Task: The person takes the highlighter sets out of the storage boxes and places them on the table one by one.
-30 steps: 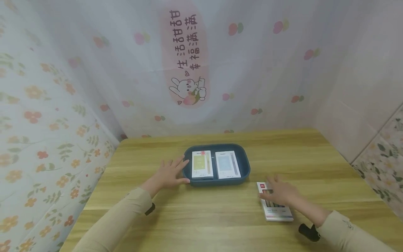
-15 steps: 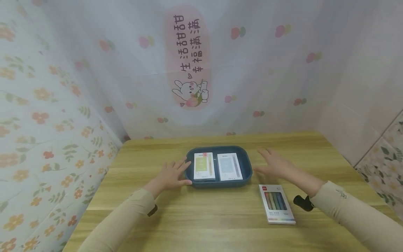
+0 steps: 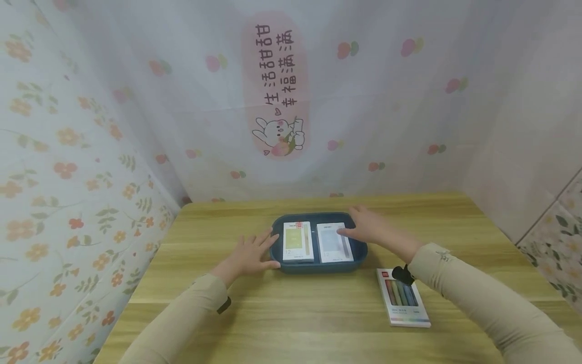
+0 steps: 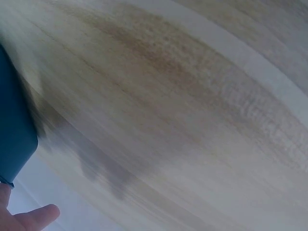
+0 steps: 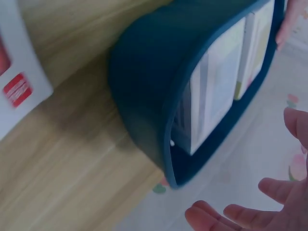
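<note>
A dark blue tray point(image 3: 318, 269) holds two white boxes side by side, one with a green panel point(image 3: 294, 239), the other with a pale blue panel point(image 3: 329, 238). My left hand point(image 3: 247, 257) rests at the tray's left end, fingers spread along the rim. Over the tray's right end is my right hand point(image 3: 372, 227), its thumb overlapping the pale blue box in the head view. The right wrist view shows the right fingers point(image 5: 252, 216) spread beside the tray wall point(image 5: 144, 72), holding nothing. A white box of coloured sticks point(image 3: 401, 293) lies on the table below my right wrist.
The wood-grain table point(image 3: 300, 323) reaches back to a printed curtain point(image 3: 400, 111). A flowered curtain point(image 3: 86, 202) hangs along the left side. A dark wrist camera point(image 3: 403, 275) on the right arm partly covers the box of coloured sticks.
My right hand has left the box of coloured sticks and moved up and left to over the tray's right end. The left hand stays at the tray's left rim.
</note>
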Demonstrator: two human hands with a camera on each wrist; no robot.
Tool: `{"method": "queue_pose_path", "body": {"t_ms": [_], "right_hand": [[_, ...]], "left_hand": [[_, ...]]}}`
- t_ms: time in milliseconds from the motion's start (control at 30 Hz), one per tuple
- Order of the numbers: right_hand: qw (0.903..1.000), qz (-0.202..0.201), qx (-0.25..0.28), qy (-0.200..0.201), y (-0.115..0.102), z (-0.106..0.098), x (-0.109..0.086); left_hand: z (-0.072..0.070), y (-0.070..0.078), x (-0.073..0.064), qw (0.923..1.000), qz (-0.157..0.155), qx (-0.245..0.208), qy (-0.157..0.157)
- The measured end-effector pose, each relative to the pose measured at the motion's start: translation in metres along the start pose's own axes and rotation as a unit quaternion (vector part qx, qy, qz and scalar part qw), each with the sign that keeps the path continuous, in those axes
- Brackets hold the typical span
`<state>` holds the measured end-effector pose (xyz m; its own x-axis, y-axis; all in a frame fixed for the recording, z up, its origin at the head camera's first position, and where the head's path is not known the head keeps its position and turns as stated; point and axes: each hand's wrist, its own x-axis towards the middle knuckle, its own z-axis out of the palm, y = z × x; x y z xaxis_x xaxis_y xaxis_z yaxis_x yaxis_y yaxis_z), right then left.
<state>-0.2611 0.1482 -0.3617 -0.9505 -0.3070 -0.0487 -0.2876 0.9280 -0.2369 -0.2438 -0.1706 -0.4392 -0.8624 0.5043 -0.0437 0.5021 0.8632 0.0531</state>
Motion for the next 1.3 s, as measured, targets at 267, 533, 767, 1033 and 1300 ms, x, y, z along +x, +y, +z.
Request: {"method": "queue_pose_path", "body": {"t_ms": [267,533,767,1033,1300], "right_hand": [[0.9980,0.020,-0.013,-0.058,-0.020,0.024,0.018],[0.9964,0.019,-0.051,-0.065,-0.034,0.043,0.026],[0.9968,0.032,-0.034,-0.064,-0.040,0.051,0.029],[0.9955,0.046,-0.023,-0.079,-0.042,0.054,0.032],[0.9952,0.059,-0.010,-0.078,-0.044,0.056,0.034]], "left_hand": [[-0.001,0.001,-0.001,0.9999,0.006,-0.013,0.002],[0.001,-0.001,-0.001,0.9999,0.011,-0.007,0.002],[0.003,-0.001,0.000,0.9998,0.014,-0.008,0.009],[0.000,0.001,-0.001,0.9999,0.010,-0.011,0.000],[0.000,0.002,-0.002,0.9998,0.013,-0.017,0.005]]}}
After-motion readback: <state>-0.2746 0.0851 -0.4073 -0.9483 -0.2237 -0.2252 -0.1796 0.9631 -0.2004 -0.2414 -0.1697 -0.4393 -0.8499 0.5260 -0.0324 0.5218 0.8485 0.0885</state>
